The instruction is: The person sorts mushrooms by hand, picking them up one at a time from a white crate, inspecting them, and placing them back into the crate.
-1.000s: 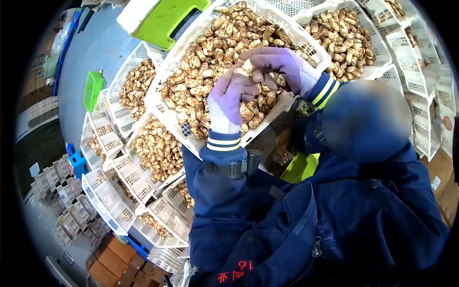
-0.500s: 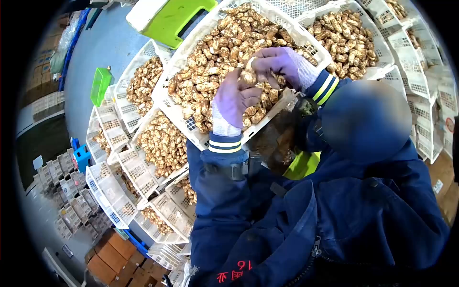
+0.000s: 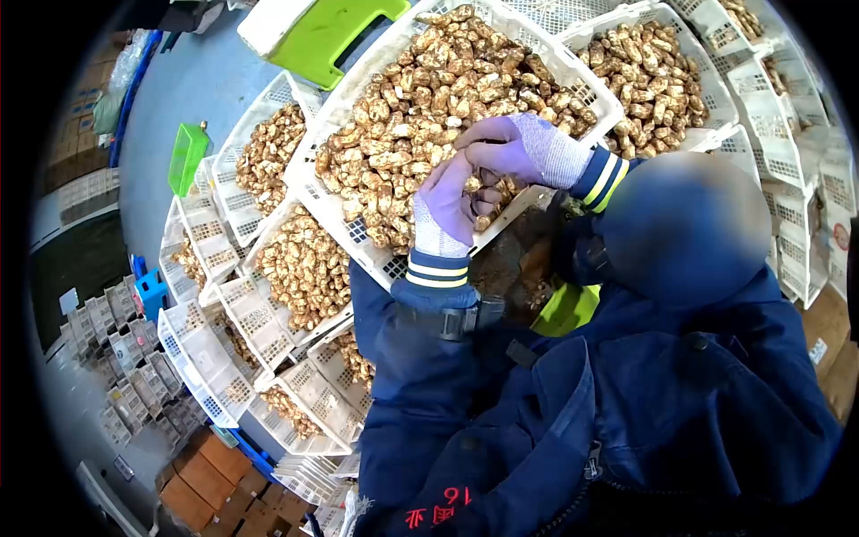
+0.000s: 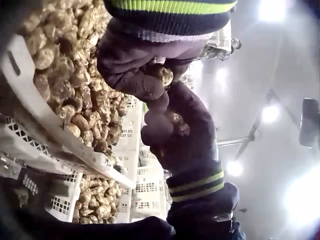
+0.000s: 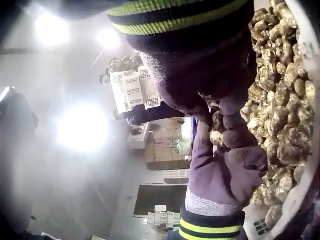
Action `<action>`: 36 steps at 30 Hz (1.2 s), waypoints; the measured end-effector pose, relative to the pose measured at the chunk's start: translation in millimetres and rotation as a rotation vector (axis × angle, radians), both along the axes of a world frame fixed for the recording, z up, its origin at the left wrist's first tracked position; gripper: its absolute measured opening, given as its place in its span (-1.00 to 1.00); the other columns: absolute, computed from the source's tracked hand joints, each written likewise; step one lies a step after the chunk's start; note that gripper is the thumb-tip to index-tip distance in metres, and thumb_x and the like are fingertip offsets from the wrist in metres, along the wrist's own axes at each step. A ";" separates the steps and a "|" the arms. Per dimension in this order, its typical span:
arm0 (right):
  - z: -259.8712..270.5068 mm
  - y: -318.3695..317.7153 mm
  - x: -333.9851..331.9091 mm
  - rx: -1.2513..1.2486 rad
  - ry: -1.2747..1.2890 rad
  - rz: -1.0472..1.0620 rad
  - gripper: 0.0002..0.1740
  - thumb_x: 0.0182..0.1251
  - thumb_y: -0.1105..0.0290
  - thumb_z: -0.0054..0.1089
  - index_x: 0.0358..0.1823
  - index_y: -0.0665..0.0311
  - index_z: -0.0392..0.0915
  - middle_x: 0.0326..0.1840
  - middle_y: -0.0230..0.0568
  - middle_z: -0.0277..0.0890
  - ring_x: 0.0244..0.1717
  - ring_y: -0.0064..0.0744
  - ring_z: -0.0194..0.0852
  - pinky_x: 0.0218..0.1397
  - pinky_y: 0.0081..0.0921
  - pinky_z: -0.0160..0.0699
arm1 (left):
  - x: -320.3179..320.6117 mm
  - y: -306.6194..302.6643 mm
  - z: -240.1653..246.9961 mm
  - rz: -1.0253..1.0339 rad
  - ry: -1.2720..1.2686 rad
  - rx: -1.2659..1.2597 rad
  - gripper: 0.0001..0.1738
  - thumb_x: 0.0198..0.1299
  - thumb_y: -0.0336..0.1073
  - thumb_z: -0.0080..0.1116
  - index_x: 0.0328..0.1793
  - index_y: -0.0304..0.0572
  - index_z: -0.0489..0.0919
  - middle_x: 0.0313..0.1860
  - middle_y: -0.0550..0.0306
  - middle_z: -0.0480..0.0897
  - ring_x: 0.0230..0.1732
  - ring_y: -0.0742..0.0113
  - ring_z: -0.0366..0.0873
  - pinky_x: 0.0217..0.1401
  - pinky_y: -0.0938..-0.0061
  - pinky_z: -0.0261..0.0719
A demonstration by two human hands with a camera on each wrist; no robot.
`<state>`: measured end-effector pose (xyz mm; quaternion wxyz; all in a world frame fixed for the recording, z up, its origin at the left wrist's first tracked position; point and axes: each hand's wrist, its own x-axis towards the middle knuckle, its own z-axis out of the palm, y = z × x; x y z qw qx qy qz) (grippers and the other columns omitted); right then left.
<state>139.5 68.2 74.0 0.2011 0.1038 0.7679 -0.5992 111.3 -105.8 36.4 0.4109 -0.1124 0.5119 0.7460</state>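
Observation:
Purple-coated gloves with pale knit cuffs cover both hands, which meet over the near edge of a white crate (image 3: 315,192) heaped with brown-and-cream, knobbly tuber-like pieces (image 3: 403,116). My left hand (image 3: 445,204) curls its thumb and fingers round a small tuber-like piece (image 5: 216,138), whose pale end shows in the right wrist view. From the other side my right hand (image 3: 523,150) bends its fingers down against the left fingertips. Inside its curled fingers, the left wrist view shows part of another brown piece (image 4: 179,124). Fingers hide most of both pieces.
More crates of the same pieces stand to the right (image 3: 649,80) and left (image 3: 300,268). A green stool (image 3: 335,36) stands beyond the crate, and a small green basket (image 3: 186,159) lies farther left. Stacked cardboard boxes (image 3: 206,479) sit at lower left.
The pale piece between the fingers earlier no longer shows there in the head view. Both hands have come closer to the near rim, the left one shifting right until the fingertips meet.

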 end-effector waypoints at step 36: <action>-5.1 40.5 7.7 0.764 0.245 0.123 -0.69 0.29 0.30 0.01 -0.01 0.20 0.59 -0.24 0.03 0.63 -0.15 -0.02 0.63 -0.02 -0.17 0.58 | -97.6 56.8 -44.3 -0.858 1.380 -1.086 -0.46 0.10 -0.21 0.24 0.26 -0.12 0.52 0.14 -0.15 0.59 0.10 -0.06 0.57 0.21 0.19 0.50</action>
